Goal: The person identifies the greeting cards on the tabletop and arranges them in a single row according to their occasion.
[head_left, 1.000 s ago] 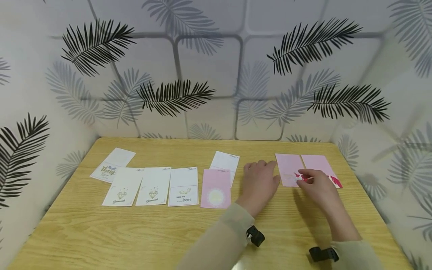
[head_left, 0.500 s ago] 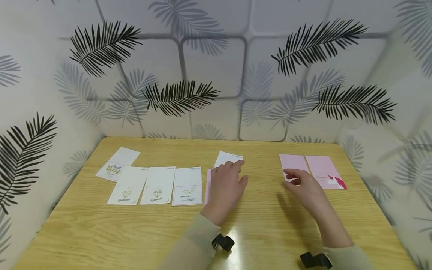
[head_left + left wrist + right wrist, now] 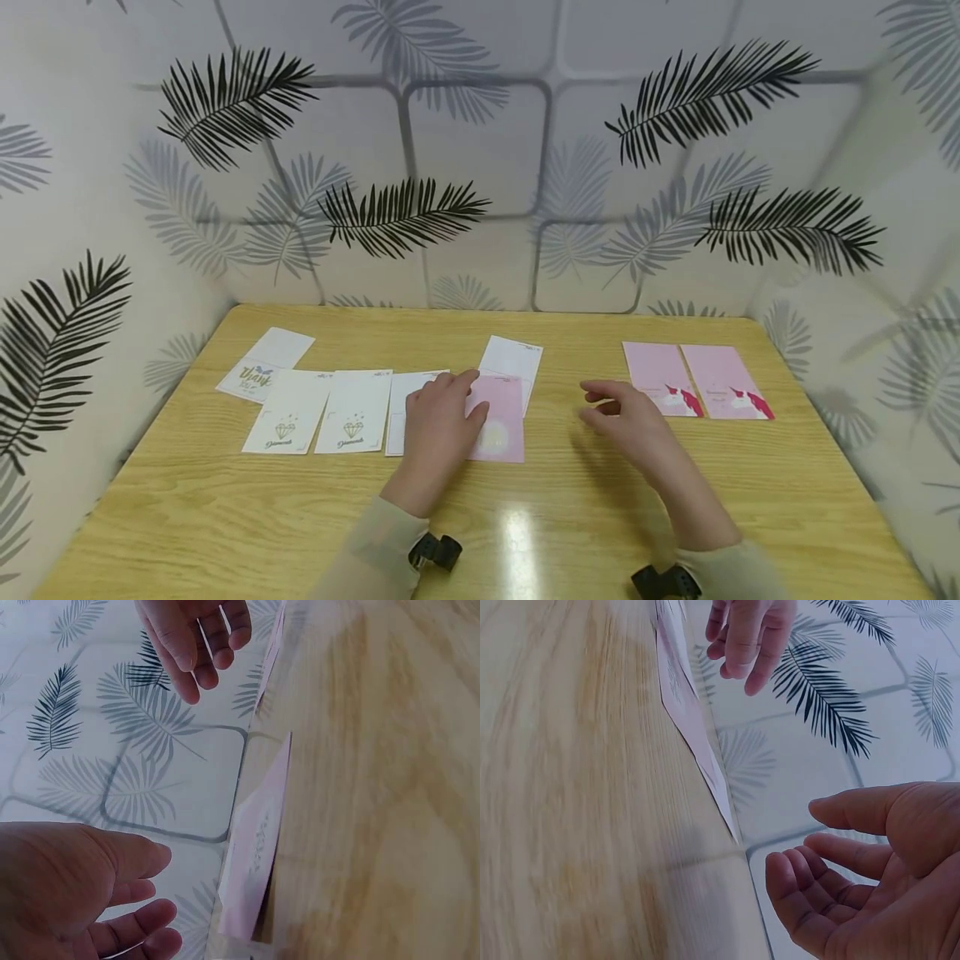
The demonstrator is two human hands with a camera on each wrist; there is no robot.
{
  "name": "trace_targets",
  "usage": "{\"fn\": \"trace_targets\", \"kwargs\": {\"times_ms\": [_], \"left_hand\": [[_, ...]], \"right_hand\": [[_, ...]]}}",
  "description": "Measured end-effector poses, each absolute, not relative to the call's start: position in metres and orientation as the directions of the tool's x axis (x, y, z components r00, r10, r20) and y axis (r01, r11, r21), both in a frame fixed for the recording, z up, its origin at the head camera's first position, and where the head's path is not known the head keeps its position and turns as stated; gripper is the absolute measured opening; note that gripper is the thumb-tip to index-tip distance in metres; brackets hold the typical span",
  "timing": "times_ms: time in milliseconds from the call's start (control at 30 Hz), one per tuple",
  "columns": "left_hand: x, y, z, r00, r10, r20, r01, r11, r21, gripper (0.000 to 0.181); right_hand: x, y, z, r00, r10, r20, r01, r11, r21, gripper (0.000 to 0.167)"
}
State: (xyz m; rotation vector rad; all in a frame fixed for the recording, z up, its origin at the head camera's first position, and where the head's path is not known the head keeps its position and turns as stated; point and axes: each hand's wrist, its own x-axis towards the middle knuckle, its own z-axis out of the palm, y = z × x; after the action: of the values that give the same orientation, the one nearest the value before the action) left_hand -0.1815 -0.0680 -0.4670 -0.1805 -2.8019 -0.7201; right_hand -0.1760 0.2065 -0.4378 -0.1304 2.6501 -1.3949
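From my seat I set the clock on the middle of the table [image 3: 300, 517], twelve toward the wall. My left hand [image 3: 442, 417] hovers near eleven, over the winged heart card [image 3: 399, 408] and beside the pink sunburst card [image 3: 501, 425] at twelve. Its fingers are apart, loosely bent, with nothing between them. My right hand [image 3: 630, 417] hangs near two; thumb and fingers are apart too, and empty. Both look relaxed, I judge, because no card needs steadying.

The two unicorn cards [image 3: 663, 371] lie side by side at two o'clock, well apart from the others, probably paired because their prints match. The two diamond cards [image 3: 354, 412] neighbour each other between nine and ten, likely for the same reason. At ten, the tilted thank-you card [image 3: 266, 362] has one corner under a diamond card; just past twelve, a white card [image 3: 513, 358] sits partly beneath the sunburst one. That overlap seems to save space. Everything lies flat, printed faces up, presumably so I can compare designs.
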Motion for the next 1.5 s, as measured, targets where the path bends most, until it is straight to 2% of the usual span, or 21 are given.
{"fn": "trace_targets", "kwargs": {"times_ms": [267, 433, 733, 1500], "left_hand": [[-0.179, -0.081, -0.478, -0.966, 0.057, 0.251, 0.164, 0.888, 0.429, 0.045], [-0.179, -0.087, -0.478, -0.978, 0.061, 0.200, 0.142, 0.895, 0.422, 0.049], [-0.176, -0.092, -0.478, -0.988, 0.097, 0.119, 0.139, 0.896, 0.422, 0.059], [-0.174, -0.093, -0.478, -0.989, 0.112, 0.101, 0.143, 0.909, 0.392, 0.059]], "right_hand": [[-0.177, 0.189, -0.443, -0.984, -0.158, -0.084, -0.014, 0.538, -0.843, 0.051], [-0.177, 0.179, -0.444, -0.982, -0.158, -0.102, 0.007, 0.515, -0.857, 0.050], [-0.176, 0.159, -0.448, -0.965, -0.213, -0.155, 0.088, 0.295, -0.952, 0.053], [-0.179, 0.142, -0.452, -0.939, -0.265, -0.218, 0.171, 0.188, -0.967, 0.057]]}}
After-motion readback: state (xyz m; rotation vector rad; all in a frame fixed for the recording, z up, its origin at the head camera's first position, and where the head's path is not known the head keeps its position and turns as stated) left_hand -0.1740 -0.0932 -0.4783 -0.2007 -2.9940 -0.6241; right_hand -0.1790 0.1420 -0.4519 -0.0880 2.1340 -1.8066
